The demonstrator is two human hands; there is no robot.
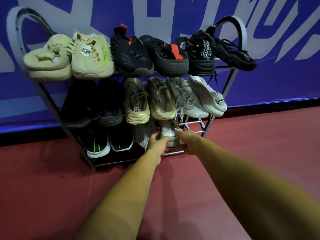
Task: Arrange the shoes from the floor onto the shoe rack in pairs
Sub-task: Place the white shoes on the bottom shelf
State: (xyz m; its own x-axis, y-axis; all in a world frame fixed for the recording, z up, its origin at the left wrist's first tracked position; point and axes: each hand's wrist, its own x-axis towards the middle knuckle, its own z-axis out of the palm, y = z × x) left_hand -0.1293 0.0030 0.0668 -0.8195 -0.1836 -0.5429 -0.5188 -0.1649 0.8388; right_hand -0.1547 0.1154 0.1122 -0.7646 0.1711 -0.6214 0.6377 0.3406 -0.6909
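Observation:
A three-tier metal shoe rack [230, 78] stands against the wall, filled with shoes. On the bottom tier, right of middle, a white sneaker [168, 133] rests heel toward me. My left hand [158, 144] grips its left side and heel. My right hand [186, 141] holds its right side, fingers curled over the rim. A grey knit sneaker [142, 132] lies just left of it, touching my left hand. Further left on that tier sit two black sneakers [107, 141].
The top tier carries beige sneakers [69, 56] and several black ones; the middle tier holds black, tan and white pairs [199, 97]. Bare rods [194, 122] show at the bottom tier's right end. Red floor [259, 144] surrounds the rack; a blue banner wall stands behind.

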